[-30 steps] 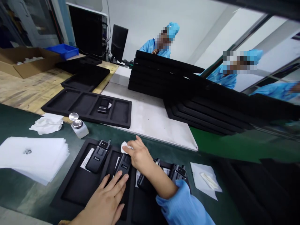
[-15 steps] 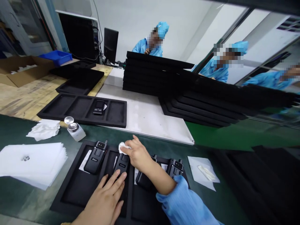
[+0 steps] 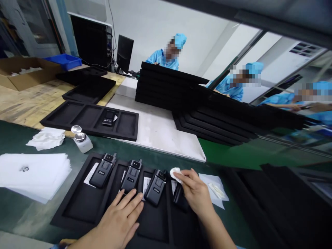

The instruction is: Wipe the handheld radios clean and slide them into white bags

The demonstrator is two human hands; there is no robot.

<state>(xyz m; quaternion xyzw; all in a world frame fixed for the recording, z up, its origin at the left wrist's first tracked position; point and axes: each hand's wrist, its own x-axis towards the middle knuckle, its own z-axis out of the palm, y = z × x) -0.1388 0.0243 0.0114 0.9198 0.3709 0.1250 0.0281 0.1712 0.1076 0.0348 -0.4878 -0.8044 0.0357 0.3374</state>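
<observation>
My right hand pinches a crumpled white wipe just above the far right compartment of the black foam tray. Partly hidden under that hand lies a black handheld radio. My left hand lies flat with fingers apart, its fingertips at the lower end of the second radio. To the right of it is the third radio, back side up, with a camera block and stub antenna at its top. In the left compartment rests another radio beside a white label.
A lidded dispenser bottle, crumpled tissues and a stack of white sheets stand left. Behind is another foam tray holding one device. Stacked black trays rise at the back; co-workers in blue sit beyond. White swabs lie right.
My right hand has moved right with the wipe, from the second radio to the far right one. The second and third radios now show more fully. My left hand stays about where it was.
</observation>
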